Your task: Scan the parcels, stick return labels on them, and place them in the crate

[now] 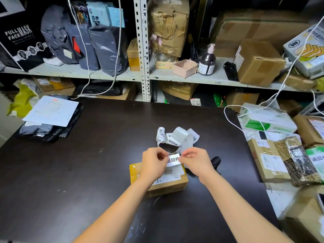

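Dark table [87, 163], parcel [169, 184] (label [173, 160] above)

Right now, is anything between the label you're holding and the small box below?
Nothing visible. The left hand and right hand pinch the label over the cardboard box; the curled label strip lies beyond it. The left hand hides part of the box top.

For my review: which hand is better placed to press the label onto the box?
Probably left: both pinch the label, but the left hand hangs over the box, the right hand beside it.
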{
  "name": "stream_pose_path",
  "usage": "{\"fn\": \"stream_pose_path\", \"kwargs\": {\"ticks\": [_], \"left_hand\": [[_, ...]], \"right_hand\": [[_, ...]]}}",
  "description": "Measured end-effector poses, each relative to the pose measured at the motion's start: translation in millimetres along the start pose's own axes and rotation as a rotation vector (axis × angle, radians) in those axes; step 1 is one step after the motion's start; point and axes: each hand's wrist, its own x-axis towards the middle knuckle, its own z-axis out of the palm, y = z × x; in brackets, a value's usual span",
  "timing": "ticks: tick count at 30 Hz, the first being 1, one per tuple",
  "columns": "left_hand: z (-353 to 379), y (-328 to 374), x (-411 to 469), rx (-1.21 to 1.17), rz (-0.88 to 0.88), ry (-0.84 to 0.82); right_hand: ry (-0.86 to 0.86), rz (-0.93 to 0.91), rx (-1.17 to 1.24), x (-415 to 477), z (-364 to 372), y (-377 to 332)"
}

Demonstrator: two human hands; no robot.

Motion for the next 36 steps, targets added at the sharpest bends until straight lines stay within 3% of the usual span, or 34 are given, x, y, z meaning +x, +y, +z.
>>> {"fn": "stream_pose_path", "kwargs": {"ticks": [4, 10, 14, 20, 24, 28, 32, 36], "left_hand": [[12.9, -9.8, -8.3, 0.203, 0.073, -0.046], [22.0, -19.4, -8.8, 0.478, 0.225, -0.153], [17.7, -22.3, -6.5, 0.561, 0.233, -0.165], [1.3, -40.2, -5.6, 0.526, 0.177, -0.069], [-24.6, -56.2, -10.0, 0.476, 0.096, 0.091], [-49.5, -68.3, -17.6, 0.601, -0.146, 0.215], [-59.7, -82.2, -25.5, 0.347, -0.361, 0.137], [-63.2, -101.5, -33.4, 0.029, -0.360, 0.103]], "right_hand": [[0.024, -0.096, -0.301, -4.3, 8.7, 11.6], [-0.008, -0.274, -0.535, -7.7, 18.0, 22.7], [-0.036, -0.327, -0.724, -4.8, 20.4, 27.5], [-0.025, -0.246, -0.573, -3.0, 9.0, 35.2], [-0.027, -0.145, -0.336, -2.6, 8.0, 39.8], [-0.069, -0.031, -0.131, -6.1, 9.9, 46.6], [-0.136, 0.021, -0.016, -12.2, 17.9, 51.2], [-0.114, 0.011, -0.024, -25.0, 31.4, 49.2]]}}
